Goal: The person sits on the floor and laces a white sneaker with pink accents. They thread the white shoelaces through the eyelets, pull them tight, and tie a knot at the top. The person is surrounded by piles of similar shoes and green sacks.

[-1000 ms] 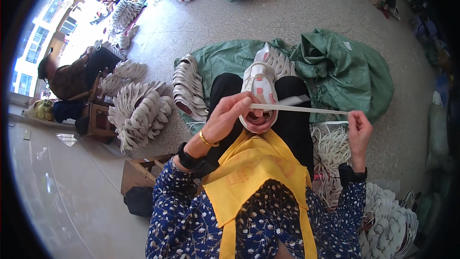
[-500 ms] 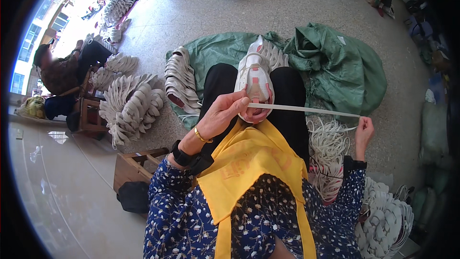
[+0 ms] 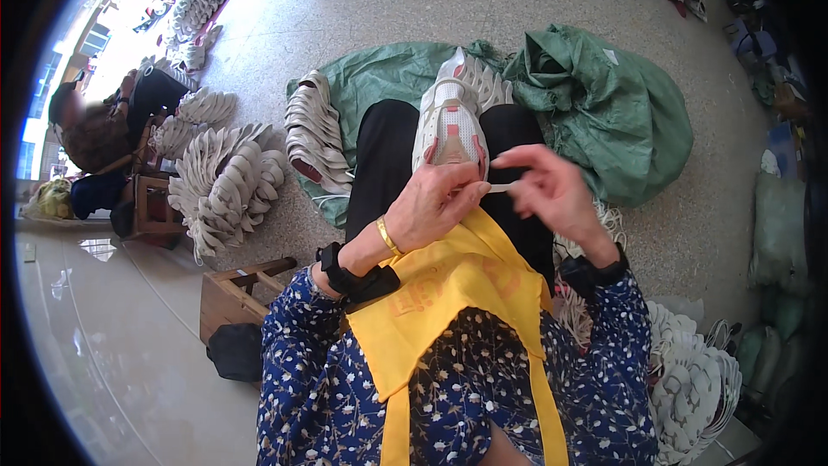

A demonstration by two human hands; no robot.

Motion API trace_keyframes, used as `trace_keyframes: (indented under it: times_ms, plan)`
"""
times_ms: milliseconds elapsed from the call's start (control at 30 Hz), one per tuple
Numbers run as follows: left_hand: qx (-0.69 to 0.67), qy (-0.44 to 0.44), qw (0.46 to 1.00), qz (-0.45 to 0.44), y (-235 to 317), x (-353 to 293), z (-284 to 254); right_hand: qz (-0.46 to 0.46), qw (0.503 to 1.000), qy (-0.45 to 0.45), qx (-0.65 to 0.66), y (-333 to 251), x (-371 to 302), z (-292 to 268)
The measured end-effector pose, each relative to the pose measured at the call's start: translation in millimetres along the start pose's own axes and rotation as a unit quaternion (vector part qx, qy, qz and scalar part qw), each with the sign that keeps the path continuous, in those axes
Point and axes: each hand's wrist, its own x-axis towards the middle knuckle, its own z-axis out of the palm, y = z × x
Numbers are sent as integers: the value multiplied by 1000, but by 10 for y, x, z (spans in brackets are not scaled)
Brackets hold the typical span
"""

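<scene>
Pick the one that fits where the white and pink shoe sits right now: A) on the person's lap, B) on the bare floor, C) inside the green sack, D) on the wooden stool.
A: the shoe rests on the black-trousered lap, just beyond the left hand and right hand.

White-and-pink shoe (image 3: 450, 121), yellow apron (image 3: 448, 293), green sacks (image 3: 604, 112), navy floral sleeves (image 3: 302, 354).

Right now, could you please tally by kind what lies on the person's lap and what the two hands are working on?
Sneaker: 1, white with pink trim, on the lap
Lace: 1, white, pinched between left hand and right hand
Apron: 1, yellow
Total: 3
</scene>
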Motion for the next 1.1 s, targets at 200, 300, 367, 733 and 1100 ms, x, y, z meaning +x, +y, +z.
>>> trace_keyframes:
  times_ms: [200,300,367,733,1100]
  plan:
    - [-8,23,1000,13,-102,-50,7,-1,999,-40,-27,-10,116,178]
    - [37,139,989,20,-207,-85,20,-63,990,40,-117,91,240,136]
    - [154,204,966,41,-316,-14,-16,-162,966,105,-173,202,382,143]
    - [218,229,949,-9,-631,26,39,-244,912,118,-307,445,490,280]
    - [205,222,953,-1,-625,-81,65,-256,891,106,-360,464,378,354]
